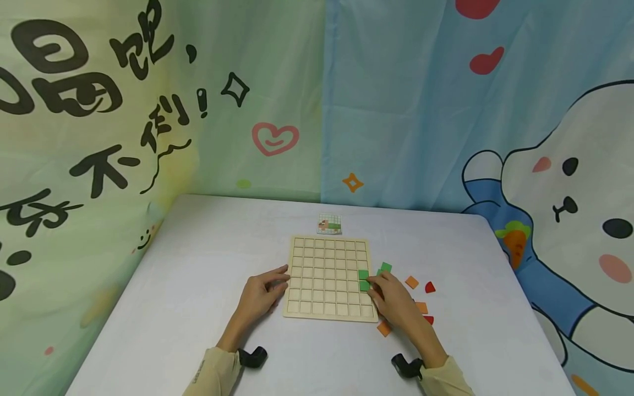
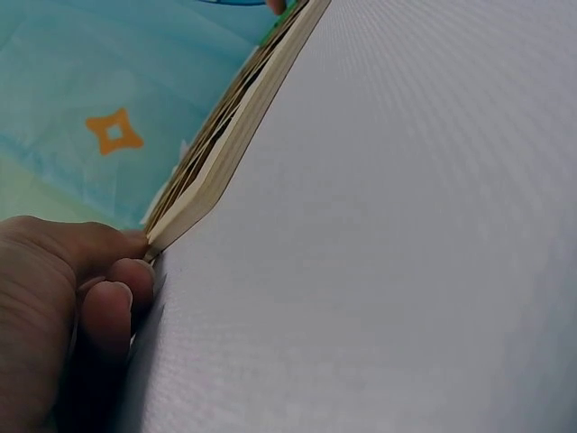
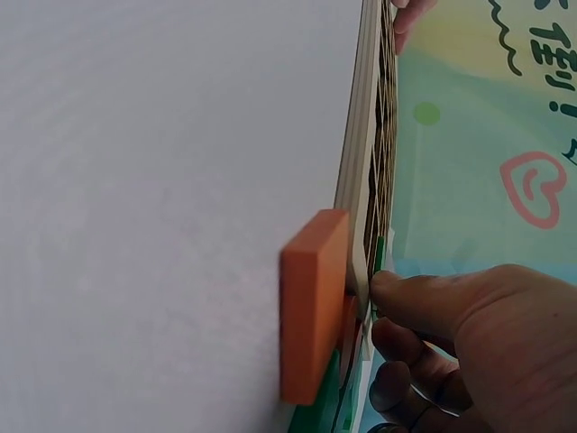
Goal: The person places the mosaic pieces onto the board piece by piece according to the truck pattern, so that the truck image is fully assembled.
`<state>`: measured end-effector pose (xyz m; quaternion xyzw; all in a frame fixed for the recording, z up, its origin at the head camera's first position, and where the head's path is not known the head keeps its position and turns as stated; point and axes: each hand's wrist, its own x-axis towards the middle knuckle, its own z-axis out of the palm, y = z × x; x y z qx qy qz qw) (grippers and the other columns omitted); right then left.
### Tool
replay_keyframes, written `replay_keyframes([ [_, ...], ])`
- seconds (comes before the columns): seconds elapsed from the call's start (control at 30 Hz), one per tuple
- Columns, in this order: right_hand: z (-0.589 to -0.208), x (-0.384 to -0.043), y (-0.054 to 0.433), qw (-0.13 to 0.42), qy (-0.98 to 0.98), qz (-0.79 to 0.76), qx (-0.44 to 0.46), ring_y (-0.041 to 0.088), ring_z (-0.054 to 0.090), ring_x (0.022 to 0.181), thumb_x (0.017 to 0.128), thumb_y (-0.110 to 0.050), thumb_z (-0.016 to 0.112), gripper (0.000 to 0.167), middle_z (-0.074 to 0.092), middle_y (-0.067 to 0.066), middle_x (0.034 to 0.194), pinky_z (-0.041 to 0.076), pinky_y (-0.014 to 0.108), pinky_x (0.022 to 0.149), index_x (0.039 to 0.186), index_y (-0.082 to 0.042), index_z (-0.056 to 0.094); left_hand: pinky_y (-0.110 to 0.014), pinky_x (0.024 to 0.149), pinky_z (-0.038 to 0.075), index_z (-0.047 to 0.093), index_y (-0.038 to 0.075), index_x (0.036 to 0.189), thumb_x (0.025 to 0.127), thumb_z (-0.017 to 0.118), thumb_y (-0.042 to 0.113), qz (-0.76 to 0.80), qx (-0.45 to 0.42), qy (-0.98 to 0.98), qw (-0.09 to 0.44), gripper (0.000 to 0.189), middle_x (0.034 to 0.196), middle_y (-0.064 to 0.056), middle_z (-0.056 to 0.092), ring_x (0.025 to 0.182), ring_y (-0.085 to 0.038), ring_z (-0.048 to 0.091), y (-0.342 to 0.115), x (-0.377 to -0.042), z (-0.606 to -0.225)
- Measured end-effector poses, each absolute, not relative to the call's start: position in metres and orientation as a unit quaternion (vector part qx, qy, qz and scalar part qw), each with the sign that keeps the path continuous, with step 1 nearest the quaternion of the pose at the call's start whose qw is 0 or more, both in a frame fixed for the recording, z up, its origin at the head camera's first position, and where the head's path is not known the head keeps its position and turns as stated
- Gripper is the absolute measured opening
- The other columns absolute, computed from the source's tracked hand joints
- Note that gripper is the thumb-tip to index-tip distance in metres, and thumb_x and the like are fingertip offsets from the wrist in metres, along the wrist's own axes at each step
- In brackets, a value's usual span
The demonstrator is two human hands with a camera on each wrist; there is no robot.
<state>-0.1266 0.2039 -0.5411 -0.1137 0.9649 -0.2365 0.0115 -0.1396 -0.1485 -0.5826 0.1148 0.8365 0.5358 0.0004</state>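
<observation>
A wooden grid board (image 1: 324, 278) lies flat on the white table. My left hand (image 1: 261, 291) rests at its left edge, fingertips touching the rim; in the left wrist view the thumb (image 2: 108, 245) meets a board corner. At the right edge, my right hand (image 1: 393, 300) has thumb and index finger on a square green tile (image 1: 364, 285) in a right-hand cell, pinching it at its sides. Another green tile (image 1: 364, 274) sits in the cell just above. The right wrist view shows the thumb (image 3: 406, 293) against the board's rim, the tile mostly hidden.
Beyond the board lies a small pattern card (image 1: 329, 224). Right of the board are loose green tiles (image 1: 386, 267), orange squares (image 1: 411, 282) and red rounded pieces (image 1: 430, 287). An orange tile (image 1: 383, 329) lies by the lower right corner. Printed cloth (image 1: 396, 110) hangs behind the table.
</observation>
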Motion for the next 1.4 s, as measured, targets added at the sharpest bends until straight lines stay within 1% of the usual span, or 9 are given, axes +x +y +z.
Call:
replay_keyframes([
  [0.33,-0.542,-0.126,0.204,0.012,0.965,-0.239,-0.108,0.015,0.049,0.085,0.097,-0.013,0.076,0.033,0.063,0.006,0.101,0.044,0.029,0.073,0.128,-0.003,0.073,-0.024,0.038,0.044,0.079,0.004,0.12,0.099,0.074,0.008,0.544,0.119,0.831,-0.003,0.022,0.144,-0.015,0.069,0.038,-0.002,0.05,-0.148,-0.139,-0.586],
  [0.47,-0.54,-0.126,0.208,0.002,0.964,-0.245,-0.109,0.015,0.052,0.086,0.096,-0.013,0.078,0.033,0.063,0.005,0.098,0.047,0.031,0.074,0.126,-0.002,0.073,-0.024,0.038,0.044,0.079,0.005,0.12,0.099,0.074,0.008,0.545,0.116,0.83,0.003,0.022,0.145,-0.015,0.068,0.038,-0.003,0.05,-0.147,-0.139,-0.586],
  [0.6,-0.539,-0.128,0.215,0.002,0.963,-0.251,-0.102,0.014,0.054,0.085,0.096,-0.014,0.077,0.034,0.065,0.007,0.104,0.047,0.028,0.071,0.128,-0.001,0.072,-0.024,0.038,0.044,0.079,0.005,0.12,0.098,0.074,0.008,0.542,0.12,0.832,-0.004,0.022,0.144,-0.015,0.069,0.038,-0.002,0.049,-0.148,-0.139,-0.587],
  [0.67,-0.538,-0.13,0.219,0.008,0.963,-0.253,-0.095,0.014,0.053,0.083,0.097,-0.014,0.077,0.036,0.065,0.008,0.106,0.044,0.026,0.067,0.13,-0.001,0.071,-0.024,0.038,0.044,0.079,0.005,0.12,0.098,0.075,0.008,0.541,0.123,0.832,-0.008,0.022,0.143,-0.015,0.069,0.038,-0.001,0.049,-0.148,-0.139,-0.588],
  [0.77,-0.536,-0.135,0.226,0.013,0.964,-0.252,-0.082,0.015,0.051,0.082,0.097,-0.015,0.077,0.039,0.065,0.01,0.106,0.042,0.024,0.066,0.132,0.001,0.07,-0.024,0.038,0.044,0.079,0.004,0.12,0.098,0.074,0.008,0.536,0.127,0.835,-0.013,0.022,0.143,-0.015,0.07,0.037,0.0,0.049,-0.148,-0.138,-0.588],
  [0.93,-0.534,-0.142,0.238,0.014,0.967,-0.247,-0.068,0.019,0.052,0.085,0.098,-0.016,0.075,0.041,0.065,0.011,0.106,0.045,0.027,0.071,0.134,0.001,0.068,-0.024,0.038,0.045,0.079,0.005,0.12,0.099,0.074,0.009,0.53,0.124,0.839,-0.009,0.022,0.143,-0.013,0.07,0.038,-0.001,0.05,-0.148,-0.14,-0.586],
  [1.1,-0.533,-0.148,0.248,0.015,0.971,-0.232,-0.06,0.021,0.055,0.088,0.099,-0.018,0.073,0.043,0.066,0.014,0.108,0.049,0.034,0.077,0.136,0.002,0.067,-0.024,0.039,0.045,0.079,0.006,0.121,0.1,0.074,0.01,0.527,0.113,0.843,0.0,0.022,0.144,-0.009,0.07,0.038,-0.002,0.05,-0.149,-0.141,-0.585],
  [1.23,-0.531,-0.152,0.255,0.016,0.972,-0.226,-0.057,0.023,0.056,0.087,0.098,-0.016,0.074,0.043,0.066,0.016,0.106,0.051,0.038,0.078,0.135,0.005,0.066,-0.024,0.039,0.045,0.079,0.006,0.121,0.1,0.074,0.01,0.527,0.114,0.842,0.005,0.022,0.144,-0.01,0.069,0.038,-0.003,0.051,-0.148,-0.141,-0.585],
  [1.4,-0.53,-0.159,0.258,0.03,0.972,-0.226,-0.057,0.023,0.057,0.088,0.098,-0.015,0.074,0.043,0.066,0.016,0.107,0.053,0.04,0.08,0.135,0.006,0.066,-0.024,0.039,0.045,0.079,0.006,0.121,0.099,0.074,0.009,0.532,0.108,0.84,0.005,0.022,0.145,-0.011,0.069,0.039,-0.003,0.051,-0.148,-0.141,-0.584],
])
